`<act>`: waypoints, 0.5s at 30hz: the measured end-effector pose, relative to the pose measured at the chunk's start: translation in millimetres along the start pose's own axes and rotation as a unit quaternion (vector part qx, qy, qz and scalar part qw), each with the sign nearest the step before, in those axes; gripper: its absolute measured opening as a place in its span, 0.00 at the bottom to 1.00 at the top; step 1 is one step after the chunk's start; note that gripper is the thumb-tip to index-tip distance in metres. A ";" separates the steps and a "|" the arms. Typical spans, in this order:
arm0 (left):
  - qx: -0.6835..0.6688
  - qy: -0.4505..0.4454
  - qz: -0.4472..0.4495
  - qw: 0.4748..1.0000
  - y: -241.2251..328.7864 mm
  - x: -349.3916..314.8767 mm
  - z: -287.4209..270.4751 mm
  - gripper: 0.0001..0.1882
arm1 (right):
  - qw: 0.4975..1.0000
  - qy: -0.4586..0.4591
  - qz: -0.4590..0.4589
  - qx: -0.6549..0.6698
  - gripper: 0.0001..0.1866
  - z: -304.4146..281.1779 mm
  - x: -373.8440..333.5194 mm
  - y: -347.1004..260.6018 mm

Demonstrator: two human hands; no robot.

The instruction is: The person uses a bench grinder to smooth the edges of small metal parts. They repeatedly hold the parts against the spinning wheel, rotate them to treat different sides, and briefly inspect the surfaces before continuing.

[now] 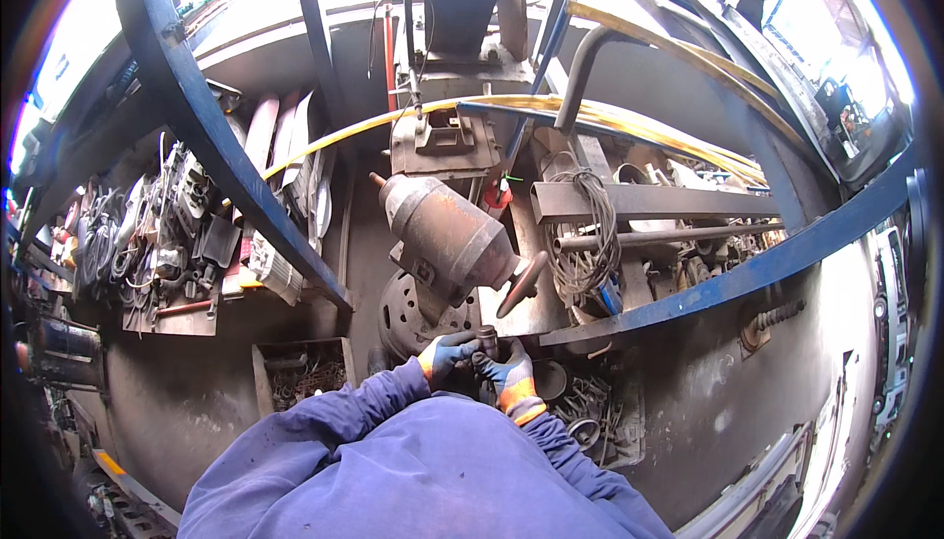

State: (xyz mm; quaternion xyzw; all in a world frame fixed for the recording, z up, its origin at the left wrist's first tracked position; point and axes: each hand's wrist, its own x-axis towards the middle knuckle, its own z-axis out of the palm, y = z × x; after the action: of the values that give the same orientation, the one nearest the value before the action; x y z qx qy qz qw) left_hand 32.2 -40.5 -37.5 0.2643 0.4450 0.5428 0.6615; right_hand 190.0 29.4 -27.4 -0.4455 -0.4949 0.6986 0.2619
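Note:
Both my hands wear blue gloves with orange cuffs and meet close in front of my body. Between them is a small dark metal cylinder (488, 340), upright, with a narrower top. My left hand (449, 354) closes on it from the left, and my right hand (509, 374) grips it from the right, fingers curled around its lower part. Just beyond stands a rusty cylindrical metal housing (447, 229), tilted, with a handwheel (522, 285) at its near end. Under the housing is a round metal base with holes (398, 315).
An open box of small metal scrap (303, 372) lies to the left; loose bolts and metal parts (600, 406) lie to the right. A blue steel frame (231, 155) arches around. Coiled wire (585, 234) hangs on a steel beam (678, 203). Shelves of tools and cables (162, 234) stand left.

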 end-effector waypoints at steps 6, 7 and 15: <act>0.039 -0.014 0.007 0.999 8.3 -1.3 5.9 0.26 | 0.999 0.015 -0.037 -0.028 0.26 -6.6 2.3 13.5; 0.037 -0.020 0.010 0.999 7.8 -0.1 4.6 0.26 | 0.999 0.015 -0.033 -0.024 0.26 -6.2 2.7 12.4; 0.009 -0.010 0.010 1.000 16.4 3.5 5.2 0.27 | 0.998 -0.015 -0.036 0.043 0.24 -5.6 11.4 12.1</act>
State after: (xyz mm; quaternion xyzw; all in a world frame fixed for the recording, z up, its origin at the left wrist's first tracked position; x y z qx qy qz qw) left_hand 28.9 -32.1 -22.5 0.2798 0.4404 0.5431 0.6579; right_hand 190.5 36.6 -43.4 -0.4047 -0.4843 0.7160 0.2984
